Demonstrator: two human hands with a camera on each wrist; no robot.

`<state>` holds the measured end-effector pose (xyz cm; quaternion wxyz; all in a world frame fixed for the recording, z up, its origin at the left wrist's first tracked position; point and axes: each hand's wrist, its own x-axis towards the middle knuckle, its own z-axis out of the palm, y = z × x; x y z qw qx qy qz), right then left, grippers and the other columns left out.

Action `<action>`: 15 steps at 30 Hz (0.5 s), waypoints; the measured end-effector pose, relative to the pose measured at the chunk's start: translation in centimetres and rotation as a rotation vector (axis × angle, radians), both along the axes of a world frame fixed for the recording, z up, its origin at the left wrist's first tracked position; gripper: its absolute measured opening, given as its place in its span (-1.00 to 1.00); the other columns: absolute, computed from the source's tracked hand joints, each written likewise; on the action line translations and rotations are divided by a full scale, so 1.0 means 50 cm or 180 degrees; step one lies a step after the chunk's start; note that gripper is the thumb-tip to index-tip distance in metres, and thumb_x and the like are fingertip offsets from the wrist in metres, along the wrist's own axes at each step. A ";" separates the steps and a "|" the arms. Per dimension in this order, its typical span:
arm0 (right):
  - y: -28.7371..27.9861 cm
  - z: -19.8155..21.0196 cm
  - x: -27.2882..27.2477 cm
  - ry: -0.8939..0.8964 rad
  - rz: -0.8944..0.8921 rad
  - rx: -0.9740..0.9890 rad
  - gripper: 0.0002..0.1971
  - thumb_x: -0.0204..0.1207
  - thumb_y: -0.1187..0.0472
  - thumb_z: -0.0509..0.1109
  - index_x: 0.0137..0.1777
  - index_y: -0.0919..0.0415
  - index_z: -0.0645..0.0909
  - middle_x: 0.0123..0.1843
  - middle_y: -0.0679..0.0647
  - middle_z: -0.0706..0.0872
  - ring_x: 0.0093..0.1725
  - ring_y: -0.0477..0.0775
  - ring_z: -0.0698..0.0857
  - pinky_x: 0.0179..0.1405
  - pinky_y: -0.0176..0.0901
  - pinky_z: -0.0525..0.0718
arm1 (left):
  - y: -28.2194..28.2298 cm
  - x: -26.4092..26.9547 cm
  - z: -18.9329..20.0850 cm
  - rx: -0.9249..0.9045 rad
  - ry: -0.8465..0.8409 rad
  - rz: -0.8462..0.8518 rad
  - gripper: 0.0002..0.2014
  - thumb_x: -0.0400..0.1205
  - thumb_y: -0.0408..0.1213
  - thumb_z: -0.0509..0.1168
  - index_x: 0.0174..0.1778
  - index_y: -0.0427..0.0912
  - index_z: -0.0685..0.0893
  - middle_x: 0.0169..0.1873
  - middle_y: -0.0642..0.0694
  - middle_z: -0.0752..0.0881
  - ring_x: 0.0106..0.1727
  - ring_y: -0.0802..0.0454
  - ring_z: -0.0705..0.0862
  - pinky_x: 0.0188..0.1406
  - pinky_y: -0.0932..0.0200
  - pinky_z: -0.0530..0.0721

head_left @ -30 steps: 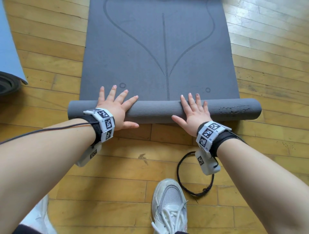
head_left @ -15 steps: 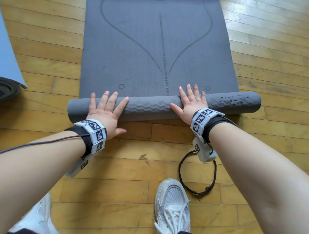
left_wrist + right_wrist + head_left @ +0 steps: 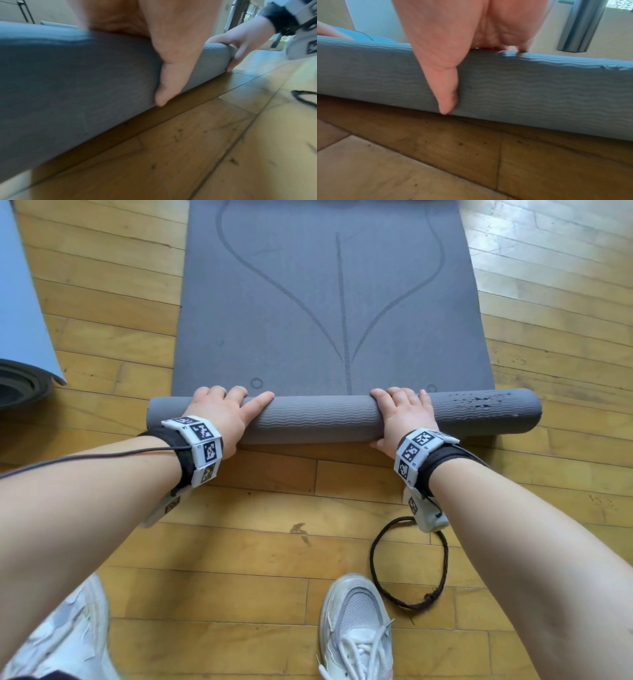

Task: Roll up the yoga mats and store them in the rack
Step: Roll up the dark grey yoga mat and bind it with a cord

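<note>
The grey yoga mat (image 3: 329,313) lies on the wooden floor (image 3: 239,542) with its near end wound into a roll (image 3: 325,416). A second ago flat fingers pushed it; now the left hand (image 3: 222,412) and right hand (image 3: 400,414) curl over it, thumbs on its near face, probably tightening before the next turn. Far of the roll the mat lies flat and unobstructed; a blue mat (image 3: 20,302) lies well left, a cord loop (image 3: 409,563) near right.
</note>
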<state>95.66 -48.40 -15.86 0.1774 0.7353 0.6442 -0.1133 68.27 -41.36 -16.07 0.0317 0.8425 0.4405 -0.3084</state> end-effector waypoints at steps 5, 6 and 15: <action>-0.037 0.026 0.033 0.0131 -0.0018 -0.0035 -0.15 0.34 0.00 0.54 0.58 -0.07 0.16 0.53 0.05 0.35 0.58 0.11 0.24 0.65 0.16 -0.07 | -0.038 0.024 0.035 -0.0168 0.0017 -0.0398 0.00 0.52 -0.04 0.36 0.62 0.14 -0.29 0.48 -0.08 0.32 0.33 -0.13 0.48 0.23 0.03 0.44; -0.054 0.030 0.045 0.0125 -0.0035 -0.0116 -0.15 0.34 0.00 0.54 0.57 -0.08 0.16 0.53 0.04 0.34 0.60 0.11 0.22 0.65 0.18 -0.09 | -0.056 0.033 0.036 -0.0272 -0.0006 -0.0456 0.01 0.51 -0.04 0.37 0.62 0.13 -0.29 0.49 -0.09 0.30 0.34 -0.13 0.48 0.24 0.02 0.43; -0.107 0.011 0.048 -0.0156 -0.0340 -0.0387 0.07 0.34 -0.25 0.50 0.66 -0.06 -0.14 0.68 0.08 0.06 0.69 0.15 -0.10 0.59 0.42 -0.20 | -0.072 0.078 0.027 -0.0868 0.0145 -0.0453 0.07 0.47 -0.03 0.44 0.63 0.18 -0.27 0.50 -0.05 0.31 0.34 -0.17 0.53 0.17 -0.02 0.56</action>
